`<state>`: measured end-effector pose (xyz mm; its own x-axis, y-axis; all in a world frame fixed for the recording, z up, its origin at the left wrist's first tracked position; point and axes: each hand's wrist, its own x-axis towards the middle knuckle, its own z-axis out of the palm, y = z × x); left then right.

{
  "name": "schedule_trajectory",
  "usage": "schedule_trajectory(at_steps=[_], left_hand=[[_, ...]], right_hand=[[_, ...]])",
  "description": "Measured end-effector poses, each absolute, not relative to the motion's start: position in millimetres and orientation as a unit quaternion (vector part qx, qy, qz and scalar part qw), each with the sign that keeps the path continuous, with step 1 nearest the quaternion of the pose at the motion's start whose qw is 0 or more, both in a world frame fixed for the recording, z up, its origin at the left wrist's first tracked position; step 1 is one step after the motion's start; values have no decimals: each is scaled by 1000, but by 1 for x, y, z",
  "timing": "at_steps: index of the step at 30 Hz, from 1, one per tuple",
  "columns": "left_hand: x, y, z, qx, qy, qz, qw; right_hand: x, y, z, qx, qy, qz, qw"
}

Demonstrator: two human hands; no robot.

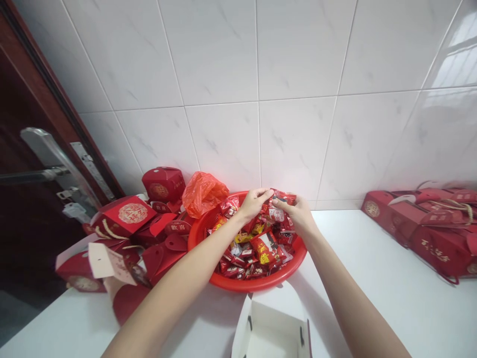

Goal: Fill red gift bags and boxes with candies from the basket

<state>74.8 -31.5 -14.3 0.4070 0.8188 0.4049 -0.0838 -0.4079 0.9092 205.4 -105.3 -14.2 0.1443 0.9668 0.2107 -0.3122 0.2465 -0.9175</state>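
Over the far side of a red plastic basket (248, 286), my left hand (255, 204) and my right hand (300, 216) are close together. Both have their fingers closed on a small red snack packet (280, 195); my left fingertips are at its left edge and my right thumb lies across it. Below them the basket holds many wrapped sweets and packets, among them a larger red and yellow packet (267, 248). Nearest to me, between my forearms, stands an open box (274, 330) with a white inside and nothing visible in it.
Red gift boxes (132, 214) with rope handles are piled at the left, some with flaps up. An orange-red plastic bag (204, 191) leans behind the basket. More red boxes (421, 228) lie at the right. A tiled wall (223, 139) rises behind the white table (337, 248).
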Motion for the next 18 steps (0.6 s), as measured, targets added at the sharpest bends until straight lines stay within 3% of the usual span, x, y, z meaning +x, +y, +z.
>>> schedule_trajectory(at_steps=[3, 8, 18], left_hand=[[70, -22, -18, 691, 299, 460, 470], [48, -2, -27, 743, 429, 412, 309], [53, -11, -47, 845, 442, 208, 217]], right_hand=[[206, -106, -15, -400, -421, 446, 681], [209, -100, -19, -422, -346, 435, 716], [210, -94, -24, -403, -313, 431, 744]])
